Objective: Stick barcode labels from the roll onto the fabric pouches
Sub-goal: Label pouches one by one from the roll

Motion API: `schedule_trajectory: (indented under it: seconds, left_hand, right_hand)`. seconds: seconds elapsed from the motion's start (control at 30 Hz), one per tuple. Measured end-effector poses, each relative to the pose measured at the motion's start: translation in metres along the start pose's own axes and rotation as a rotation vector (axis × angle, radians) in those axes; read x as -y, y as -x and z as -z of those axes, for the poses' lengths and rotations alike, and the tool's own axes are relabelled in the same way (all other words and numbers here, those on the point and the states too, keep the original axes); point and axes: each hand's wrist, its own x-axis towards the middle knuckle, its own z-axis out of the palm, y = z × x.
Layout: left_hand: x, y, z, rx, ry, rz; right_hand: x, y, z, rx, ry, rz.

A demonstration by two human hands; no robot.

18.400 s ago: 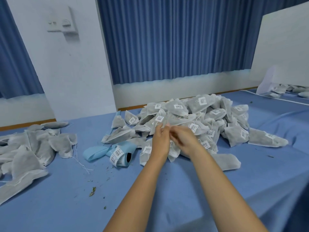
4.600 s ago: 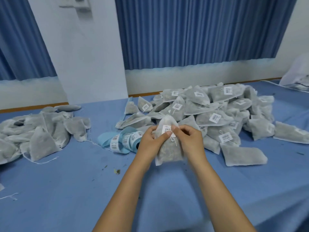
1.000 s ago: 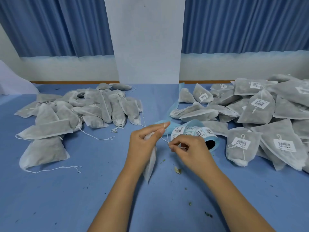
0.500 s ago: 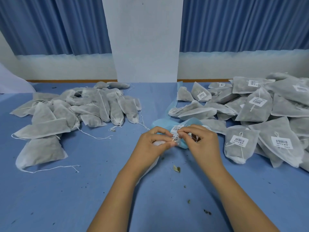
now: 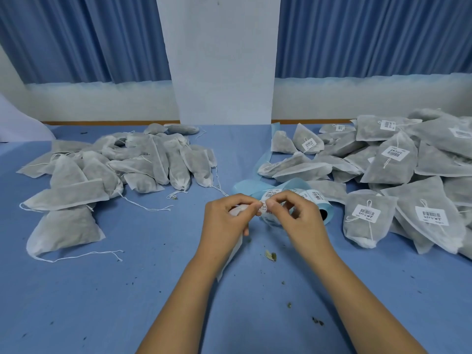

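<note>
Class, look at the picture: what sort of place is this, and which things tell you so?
Probably a small hand-packing workroom: a blue-covered table bears unlabelled pouches left, labelled pouches right, and a label roll between.

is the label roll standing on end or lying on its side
Lying on its side: the label roll rests on its curved face, dark core hole facing sideways, blue backing strip unwound.

Both forearms bare, reaching forward and converging, left hand [image 5: 224,222] curled round a pouch [image 5: 233,210], right hand [image 5: 301,221] pinching a label [image 5: 264,207] thumb to forefinger, fingertips of both hands meeting, remaining right fingers loosely curled.
</note>
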Motion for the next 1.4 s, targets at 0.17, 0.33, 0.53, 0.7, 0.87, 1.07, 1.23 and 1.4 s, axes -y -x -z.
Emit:
schedule_trajectory:
  seconds: [0.17,0.33,0.53,0.7,0.87,1.07,1.23,1.4]
  left_hand:
    - [-0.004,0.001,-0.003,0.024,0.032,0.058]
    - [-0.009,-0.001,-0.003,0.155,0.264,0.243]
    - [-0.010,-0.001,-0.001,0.100,0.281,0.313]
    - [-0.009,-0.001,-0.002,0.147,0.296,0.285]
    - [-0.008,-0.002,-0.004,0.148,0.254,0.266]
    - [-0.010,0.001,-0.006,0.159,0.249,0.277]
    - [-0.009,-0.005,0.007,0.092,0.211,0.269]
    - [-0.006,-0.006,0.016,0.294,-0.033,0.395]
  right_hand:
    - [0.001,-0.001,0.000,-0.007,0.025,0.041]
    - [0.000,0.001,-0.001,-0.068,0.292,0.237]
    - [0.004,0.001,0.002,-0.149,0.195,0.310]
    - [0.005,0.003,0.001,-0.149,0.197,0.375]
    - [0.003,0.002,0.002,-0.202,0.237,0.339]
    - [0.003,0.001,0.005,-0.291,0.207,0.218]
    - [0.000,-0.009,0.018,-0.417,-0.067,-0.124]
    - [-0.002,-0.013,0.025,-0.457,-0.151,-0.188]
